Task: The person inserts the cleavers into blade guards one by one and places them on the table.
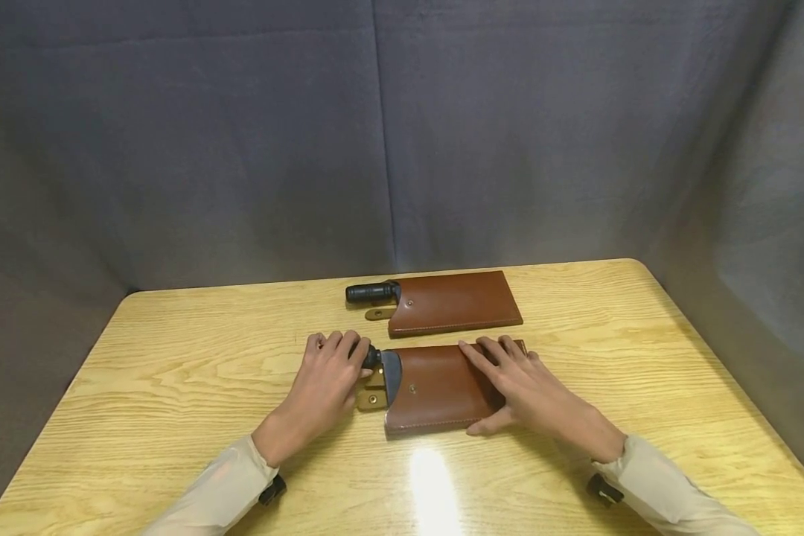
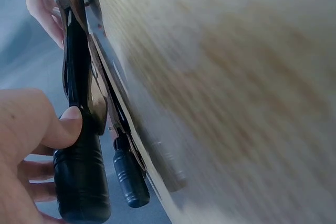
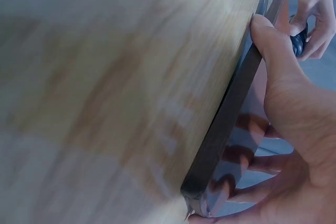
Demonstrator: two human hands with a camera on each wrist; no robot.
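Note:
A cleaver in a brown leather sheath [image 1: 435, 394] lies across the table in front of me, its opening toward the left. My left hand [image 1: 331, 372] grips the cleaver's black handle [image 2: 81, 182], thumb along its top near the blade end. A dark strip of blade [image 1: 391, 372] shows at the sheath's mouth, beside a tan snap strap [image 1: 372, 400] hanging loose. Spread across the right part of the sheath, my right hand [image 1: 525, 387] holds it by both long edges, thumb at the near edge and fingers at the far one. Most of the blade is hidden inside.
Behind it lies a second sheathed cleaver [image 1: 455, 301], its black handle [image 1: 368, 292] pointing left and its strap undone. The wooden table [image 1: 174, 357] ends at a grey cloth backdrop [image 1: 241, 149], which also hangs along both sides.

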